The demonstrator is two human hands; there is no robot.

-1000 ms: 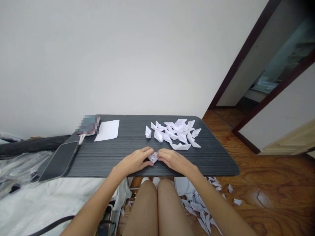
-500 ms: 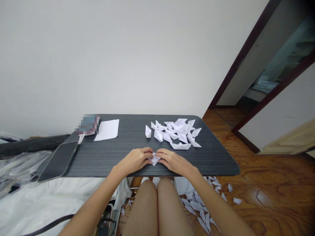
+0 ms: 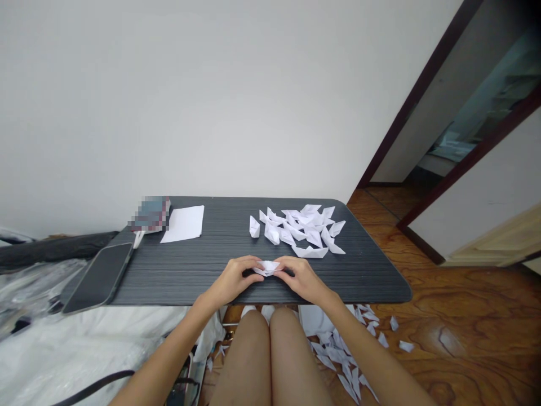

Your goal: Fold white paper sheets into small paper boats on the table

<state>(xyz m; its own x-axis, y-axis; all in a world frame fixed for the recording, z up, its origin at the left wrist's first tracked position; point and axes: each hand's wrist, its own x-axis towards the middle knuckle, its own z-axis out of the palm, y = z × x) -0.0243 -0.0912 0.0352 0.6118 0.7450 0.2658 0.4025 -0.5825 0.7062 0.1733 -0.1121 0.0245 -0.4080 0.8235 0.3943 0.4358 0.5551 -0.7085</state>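
Note:
Between my two hands is a small white paper boat (image 3: 267, 269), held over the front part of the dark table (image 3: 177, 282). My left hand (image 3: 237, 277) pinches its left end between thumb and fingers. At the other end, my right hand (image 3: 299, 275) grips the right tip in the same way. The boat's sides spread outward with a folded peak in the middle. Just beyond my hands lies a pile of folded paper boats (image 3: 313, 234), and one more paper boat (image 3: 254, 226) stands apart at its left.
White paper sheets (image 3: 183, 224) lie at the back left, beside a blurred-out box-like object (image 3: 150, 214). A dark phone or tablet (image 3: 99, 277) rests on the left edge. More folded paper pieces (image 3: 338, 352) are scattered on the wooden floor (image 3: 456, 316). A wall (image 3: 236, 101) rises behind the table.
The paper between my hands has gone from a compact diamond shape to a wider, opened boat shape. My hands have moved slightly apart, still gripping its ends.

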